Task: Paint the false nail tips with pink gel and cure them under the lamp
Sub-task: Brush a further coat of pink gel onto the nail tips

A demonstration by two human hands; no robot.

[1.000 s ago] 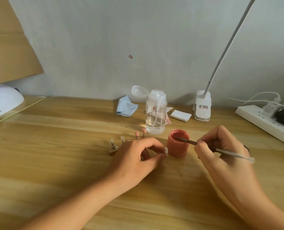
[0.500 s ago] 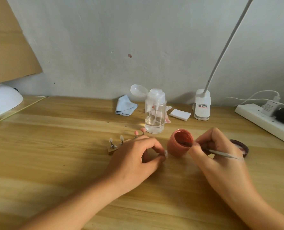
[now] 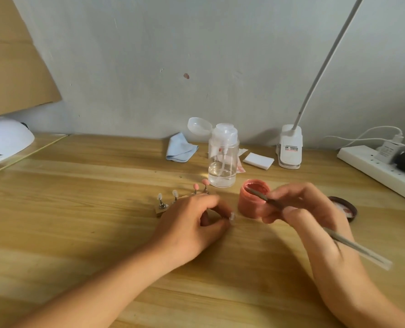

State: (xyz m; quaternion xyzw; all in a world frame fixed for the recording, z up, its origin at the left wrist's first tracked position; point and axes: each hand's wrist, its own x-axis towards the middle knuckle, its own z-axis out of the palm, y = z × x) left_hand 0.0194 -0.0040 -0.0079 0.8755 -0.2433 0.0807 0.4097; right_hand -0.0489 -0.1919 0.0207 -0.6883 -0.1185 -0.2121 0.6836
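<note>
Done: two pink tips (image 3: 205, 182).
Grips: our left hand (image 3: 192, 223) pinches a clear tip (image 3: 232, 217); right hand (image 3: 301, 209) holds brush (image 3: 353, 246) in jar (image 3: 250, 207).
Pending: remaining coats and curing, we judge.

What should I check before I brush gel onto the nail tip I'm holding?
1. Nail tip gripped: ok, the left hand pinches it beside the gel jar.
2. Gel jar open: ok, its lid lies off to the right.
3. Brush in the gel: ok, the right hand holds it with its end inside the jar.
4. Brush loaded: cannot tell, the end is blurred.
5. Tips on the holder: ok, two clear and two pink stand on it.
6. Curing lamp switched on: cannot tell; it sits at the table's far left.
</note>
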